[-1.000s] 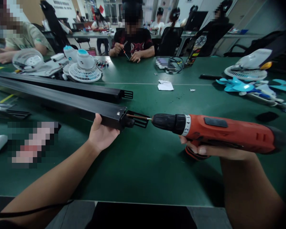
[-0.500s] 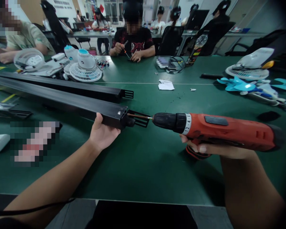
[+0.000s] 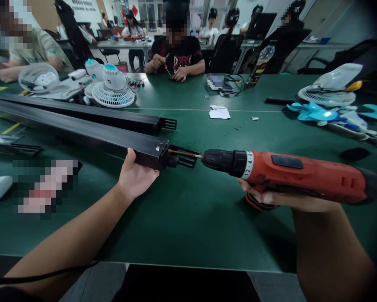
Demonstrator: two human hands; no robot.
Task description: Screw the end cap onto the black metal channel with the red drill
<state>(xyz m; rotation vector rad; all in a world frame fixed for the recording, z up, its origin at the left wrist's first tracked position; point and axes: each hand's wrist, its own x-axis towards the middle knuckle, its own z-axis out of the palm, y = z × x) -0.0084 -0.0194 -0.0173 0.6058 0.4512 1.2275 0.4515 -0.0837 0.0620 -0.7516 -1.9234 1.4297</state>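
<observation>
Green table (image 3: 191,226), black chairs (image 3: 225,54) beyond

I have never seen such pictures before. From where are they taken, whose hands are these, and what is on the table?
There is no robot here. The view comes from one camera worn on a person's head, looking forward and down at that person's own bare hands. The left hand holds a long black bar near its end. The right hand grips a red power drill; its thin bit reaches toward that end. On the green table lie a second black bar, white fan parts, blue fan blades and white paper. Across it sits another person.
</observation>
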